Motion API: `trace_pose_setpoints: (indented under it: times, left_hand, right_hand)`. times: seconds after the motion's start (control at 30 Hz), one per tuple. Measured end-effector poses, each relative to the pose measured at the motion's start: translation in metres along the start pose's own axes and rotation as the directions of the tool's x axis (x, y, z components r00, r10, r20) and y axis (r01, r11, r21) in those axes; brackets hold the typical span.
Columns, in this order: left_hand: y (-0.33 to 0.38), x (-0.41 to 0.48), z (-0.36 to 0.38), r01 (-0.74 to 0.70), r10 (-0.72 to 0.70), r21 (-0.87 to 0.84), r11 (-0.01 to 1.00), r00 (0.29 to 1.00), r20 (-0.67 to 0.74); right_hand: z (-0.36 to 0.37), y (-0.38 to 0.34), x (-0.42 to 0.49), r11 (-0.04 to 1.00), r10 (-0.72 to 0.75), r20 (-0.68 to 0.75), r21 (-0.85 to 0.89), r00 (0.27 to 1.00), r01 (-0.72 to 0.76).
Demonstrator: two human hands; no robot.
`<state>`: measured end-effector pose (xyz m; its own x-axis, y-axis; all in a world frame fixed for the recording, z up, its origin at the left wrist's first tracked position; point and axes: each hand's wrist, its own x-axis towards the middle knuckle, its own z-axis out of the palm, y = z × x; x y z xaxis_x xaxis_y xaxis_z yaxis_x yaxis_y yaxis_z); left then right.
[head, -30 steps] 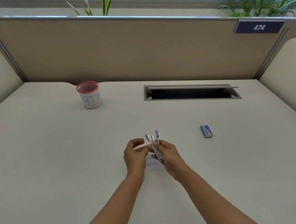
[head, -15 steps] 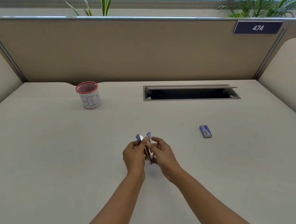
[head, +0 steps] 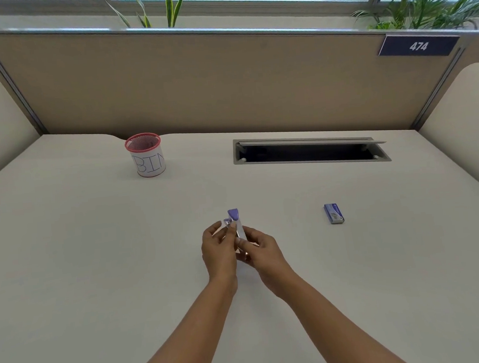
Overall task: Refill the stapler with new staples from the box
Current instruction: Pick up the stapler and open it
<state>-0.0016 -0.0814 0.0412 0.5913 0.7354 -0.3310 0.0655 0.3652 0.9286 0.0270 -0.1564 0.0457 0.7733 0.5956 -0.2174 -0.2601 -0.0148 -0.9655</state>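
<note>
Your left hand point(head: 218, 246) and right hand point(head: 261, 253) both clamped on small purple-and-metal stapler point(head: 235, 224), long axis pointing away from you; open or closed, probably open. Small blue staple box point(head: 333, 213) on tabletop point(head: 95, 248), right-forward, nearer right hand.

We count one stapler point(head: 234, 220), pinched between our two hands, left hand point(head: 219, 250) and right hand point(head: 262, 255). One staple box point(head: 333, 213) lies well right of the right hand; one mesh cup point(head: 146, 154) stands far beyond the left hand.
</note>
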Motion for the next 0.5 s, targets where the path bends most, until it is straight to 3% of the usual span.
trace_pose_setpoints:
  times: [0.17,0.37,0.5]
  left_hand:
    - [-0.001,0.0,0.004,0.102,-0.095,-0.031,0.994,0.981,0.169]
    - [0.003,-0.002,0.008,0.033,-0.027,-0.038,0.999,0.991,0.134]
    - [0.004,-0.003,0.013,0.022,-0.009,-0.058,0.998,0.977,0.213]
  right_hand:
    - [0.003,0.006,0.002,0.997,0.015,-0.011,0.082,1.0,-0.014]
    - [0.009,0.0,0.006,0.947,-0.051,-0.135,-0.32,0.99,0.005]
    - [0.015,0.0,0.003,0.935,-0.1,-0.142,-0.351,0.985,0.045]
